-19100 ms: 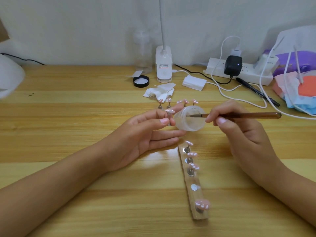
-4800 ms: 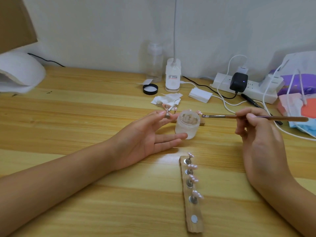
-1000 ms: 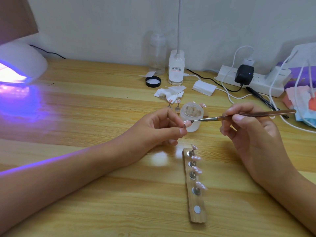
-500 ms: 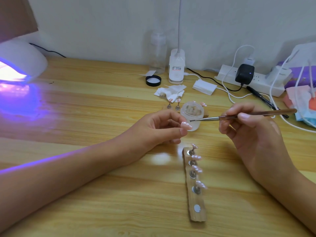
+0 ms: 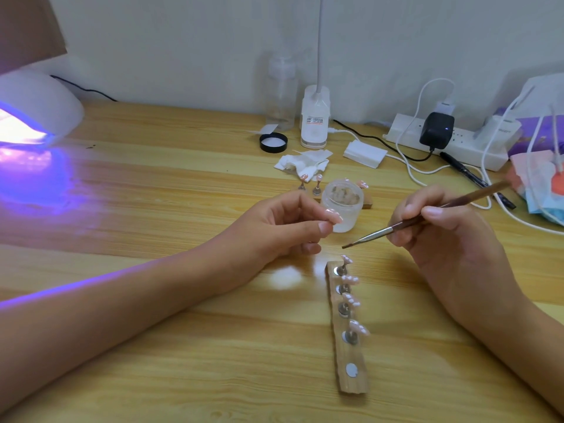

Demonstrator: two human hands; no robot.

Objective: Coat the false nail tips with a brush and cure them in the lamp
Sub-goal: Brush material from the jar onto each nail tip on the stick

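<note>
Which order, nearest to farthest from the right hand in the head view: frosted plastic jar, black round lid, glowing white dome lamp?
1. frosted plastic jar, just left of the right hand, which holds the brush.
2. black round lid, back left, toward the wall.
3. glowing white dome lamp, at the far left edge of view.

The lamp (image 5: 39, 96) is cut by the left edge; the left hand (image 5: 274, 230) hides with its fingers whatever carries the nail tip (image 5: 334, 215); the contents of the jar (image 5: 345, 206) are blurred.
</note>
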